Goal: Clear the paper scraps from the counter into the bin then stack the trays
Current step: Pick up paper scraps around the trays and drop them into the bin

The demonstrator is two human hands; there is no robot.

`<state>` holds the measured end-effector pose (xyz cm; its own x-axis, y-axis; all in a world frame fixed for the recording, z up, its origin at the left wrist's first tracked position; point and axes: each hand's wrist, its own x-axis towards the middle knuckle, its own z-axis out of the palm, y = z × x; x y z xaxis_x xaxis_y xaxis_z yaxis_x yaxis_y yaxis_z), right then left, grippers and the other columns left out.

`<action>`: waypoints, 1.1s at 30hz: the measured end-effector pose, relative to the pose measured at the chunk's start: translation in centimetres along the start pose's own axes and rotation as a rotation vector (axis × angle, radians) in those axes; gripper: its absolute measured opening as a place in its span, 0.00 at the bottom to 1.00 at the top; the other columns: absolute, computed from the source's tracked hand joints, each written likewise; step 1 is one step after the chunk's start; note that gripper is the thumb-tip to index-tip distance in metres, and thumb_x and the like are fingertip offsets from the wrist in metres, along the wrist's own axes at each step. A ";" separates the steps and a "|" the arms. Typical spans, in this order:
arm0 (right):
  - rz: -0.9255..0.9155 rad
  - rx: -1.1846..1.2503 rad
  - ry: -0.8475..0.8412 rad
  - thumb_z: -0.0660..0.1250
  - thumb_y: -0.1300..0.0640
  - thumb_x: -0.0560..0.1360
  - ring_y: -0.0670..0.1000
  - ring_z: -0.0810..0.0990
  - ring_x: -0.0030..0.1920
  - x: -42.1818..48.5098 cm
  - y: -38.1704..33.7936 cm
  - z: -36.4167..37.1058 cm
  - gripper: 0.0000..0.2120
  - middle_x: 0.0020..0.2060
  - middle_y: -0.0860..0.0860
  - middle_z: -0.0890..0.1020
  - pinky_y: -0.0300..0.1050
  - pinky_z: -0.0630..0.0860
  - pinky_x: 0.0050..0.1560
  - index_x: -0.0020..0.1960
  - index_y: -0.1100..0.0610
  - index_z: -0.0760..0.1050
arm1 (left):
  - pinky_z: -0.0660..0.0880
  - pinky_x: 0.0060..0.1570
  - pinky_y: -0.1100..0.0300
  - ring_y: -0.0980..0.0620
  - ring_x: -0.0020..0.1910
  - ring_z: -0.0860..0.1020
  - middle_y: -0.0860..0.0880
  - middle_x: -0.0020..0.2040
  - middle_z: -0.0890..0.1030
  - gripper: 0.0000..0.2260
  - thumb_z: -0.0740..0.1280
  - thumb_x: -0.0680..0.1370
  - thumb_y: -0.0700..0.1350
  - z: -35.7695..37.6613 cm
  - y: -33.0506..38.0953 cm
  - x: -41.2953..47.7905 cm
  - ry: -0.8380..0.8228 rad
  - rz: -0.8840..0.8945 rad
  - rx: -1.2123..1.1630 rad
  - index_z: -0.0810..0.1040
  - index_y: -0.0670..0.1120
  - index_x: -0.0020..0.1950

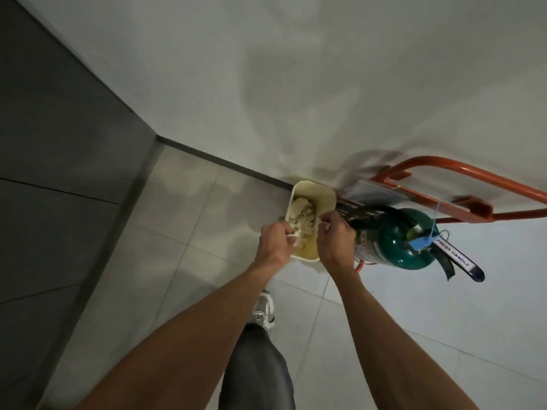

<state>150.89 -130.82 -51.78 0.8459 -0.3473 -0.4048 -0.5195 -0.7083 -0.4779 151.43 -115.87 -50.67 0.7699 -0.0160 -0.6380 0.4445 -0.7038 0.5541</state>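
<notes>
You stand over the bin (314, 188), which sits on the floor just above the middle of the frame, pushed against the foot of the wall, probably so it stays out of the walkway. Both of your hands hang right over its open mouth, so that whatever you let go should fall inside and not onto the tiles.

Your left hand (273, 241) has its fingers curled, pinching a white bit of the paper scraps (302, 214) at the near left rim. Your right hand (336, 238) is curled too, with thumb and fingertips closed on what looks like a small white piece (it is tiny, so I judge this loosely). A crumpled heap of scraps already lies in the bin.

Just right of the bin stands a green fire extinguisher (396, 238) on an orange stand (461, 173); your right wrist is near it, so mind it as you pull back.

The counter and the trays are out of view, so the stacking seems not yet begun.
</notes>
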 end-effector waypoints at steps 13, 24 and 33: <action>-0.181 0.016 -0.089 0.62 0.54 0.84 0.64 0.82 0.57 -0.9 -10.2 -2.9 0.17 0.61 0.60 0.82 0.62 0.81 0.58 0.72 0.49 0.72 | 0.77 0.63 0.46 0.44 0.66 0.77 0.47 0.69 0.77 0.22 0.65 0.82 0.49 -10.2 0.5 -1.0 0.091 0.149 0.175 0.68 0.54 0.75; -0.660 0.182 0.015 0.62 0.45 0.86 0.51 0.79 0.67 -21.1 -35.6 -8.7 0.18 0.69 0.48 0.80 0.47 0.77 0.66 0.74 0.48 0.72 | 0.72 0.69 0.48 0.49 0.71 0.71 0.51 0.72 0.74 0.20 0.62 0.84 0.52 -37.9 -5.7 -22.1 0.583 0.181 0.131 0.68 0.52 0.76; -0.943 0.219 -0.015 0.63 0.44 0.85 0.46 0.76 0.69 -42.8 -56.0 -7.6 0.20 0.69 0.47 0.80 0.38 0.69 0.67 0.74 0.50 0.74 | 0.73 0.67 0.47 0.47 0.68 0.74 0.50 0.69 0.77 0.20 0.62 0.82 0.54 -56.5 -18.1 -42.3 0.970 0.151 0.056 0.72 0.51 0.74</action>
<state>144.65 -80.99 -1.76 0.9259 0.3138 0.2105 0.3597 -0.5612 -0.7455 136.67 -62.29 -3.50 0.8697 0.4644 0.1673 0.3077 -0.7751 0.5518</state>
